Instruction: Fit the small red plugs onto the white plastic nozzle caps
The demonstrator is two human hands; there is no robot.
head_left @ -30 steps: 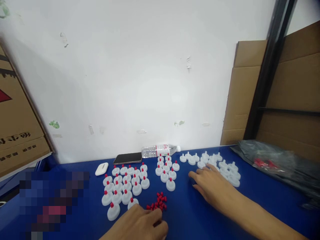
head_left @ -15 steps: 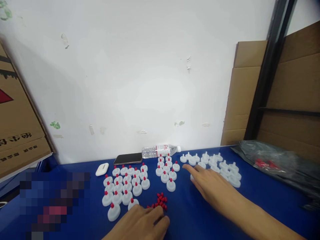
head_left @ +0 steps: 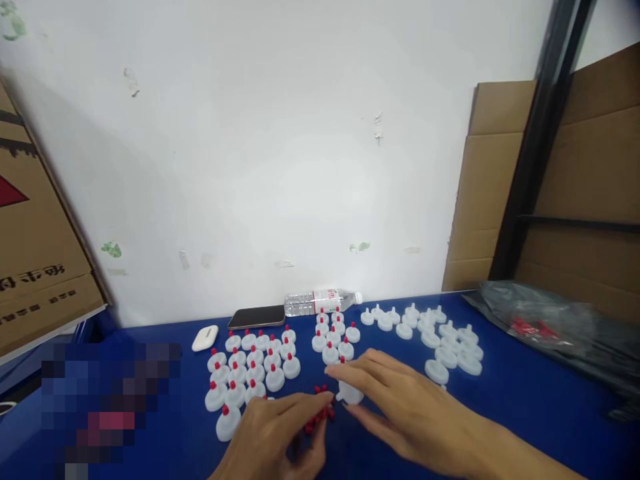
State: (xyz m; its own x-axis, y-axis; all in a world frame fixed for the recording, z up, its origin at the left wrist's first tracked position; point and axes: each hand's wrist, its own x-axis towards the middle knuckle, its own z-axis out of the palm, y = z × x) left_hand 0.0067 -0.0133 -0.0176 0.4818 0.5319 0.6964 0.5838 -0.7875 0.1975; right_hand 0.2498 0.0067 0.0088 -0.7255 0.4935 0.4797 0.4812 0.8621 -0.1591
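Observation:
My right hand [head_left: 405,407] lies low over the blue table [head_left: 520,407], its fingers closed on a plain white cap [head_left: 350,393]. My left hand [head_left: 273,433] is at the bottom centre, index finger and thumb pinched into a small pile of red plugs [head_left: 320,408]. The two hands almost touch over that pile. To the left stand several white caps fitted with red plugs [head_left: 250,370], and a second such group [head_left: 333,337] stands just beyond my hands. Several plain white caps [head_left: 443,337] lie to the right.
A water bottle [head_left: 320,301], a dark phone [head_left: 256,316] and a small white case [head_left: 205,337] lie along the white wall. A black plastic bag [head_left: 550,320] sits at the right. Cardboard boxes stand at the left [head_left: 35,267] and right [head_left: 580,173].
My right hand has come back from the plain white caps to the centre with one cap in it. My left hand has reached forward into the red plugs.

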